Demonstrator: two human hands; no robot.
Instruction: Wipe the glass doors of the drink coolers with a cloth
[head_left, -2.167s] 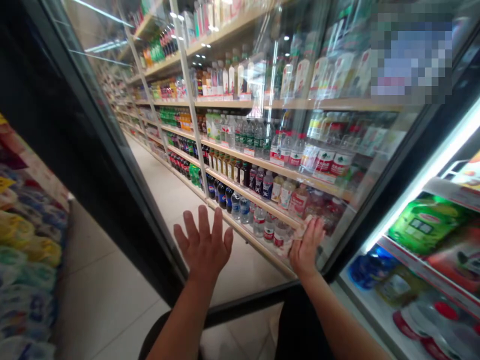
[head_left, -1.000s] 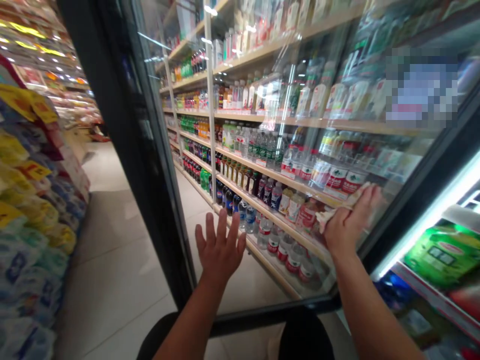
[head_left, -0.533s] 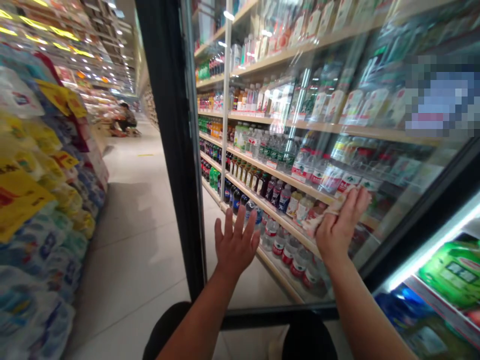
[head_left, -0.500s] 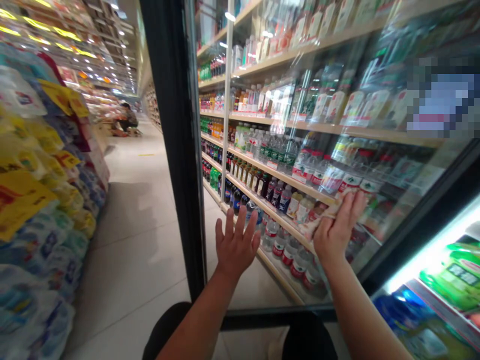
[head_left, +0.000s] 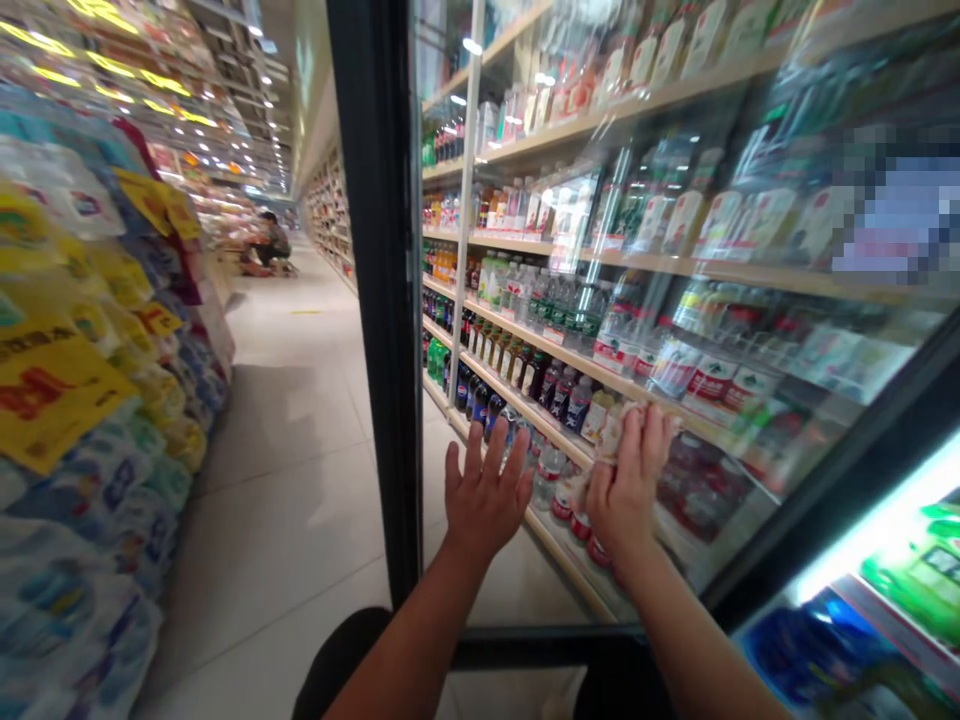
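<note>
A glass door (head_left: 480, 590) in a dark frame (head_left: 382, 300) stands in front of me, and bottles on shelves show through it. My left hand (head_left: 487, 490) lies against the glass with its fingers spread, holding nothing. To its right, my right hand (head_left: 630, 485) presses a crumpled pale cloth (head_left: 611, 430) against the pane. The cloth sticks out around the fingertips, and the palm hides part of it. My fingers on that hand lie close together over it.
Bright cooler shelves with green bottles (head_left: 915, 580) are at the lower right. At the left, a stack of wrapped packs (head_left: 97, 540) with a yellow sign (head_left: 52, 390) borders the tiled aisle (head_left: 277, 500). Farther down it, a person (head_left: 271, 243) crouches.
My right hand has slid the cloth left and downward across the glass. My left hand stays spread on the pane. The view has turned slightly to the left.
</note>
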